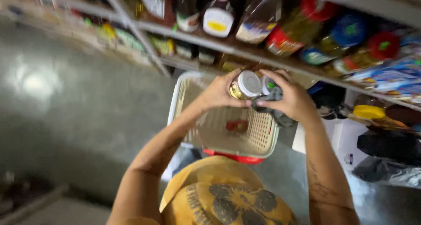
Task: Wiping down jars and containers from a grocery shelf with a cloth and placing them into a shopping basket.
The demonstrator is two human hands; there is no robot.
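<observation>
My left hand (pixel 218 93) grips a white-lidded glass jar (pixel 246 85) above the cream woven plastic basket (pixel 263 137). My right hand (pixel 293 100) closes around a dark grey cloth (pixel 276 103) against the jar. Yellow-labelled bottles (pixel 218 21) line the shelf (pixel 245 53) above.

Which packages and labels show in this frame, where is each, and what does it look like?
Jar: held between left hand and right hand, white lid, yellowish contents.
Bottle: shelf above, white cap, white label with yellow patch.
Oil bottle: beside it, amber, pale label.
Red-lidded containers: shelf at right.
Basket: below the hands, cream lattice.
</observation>
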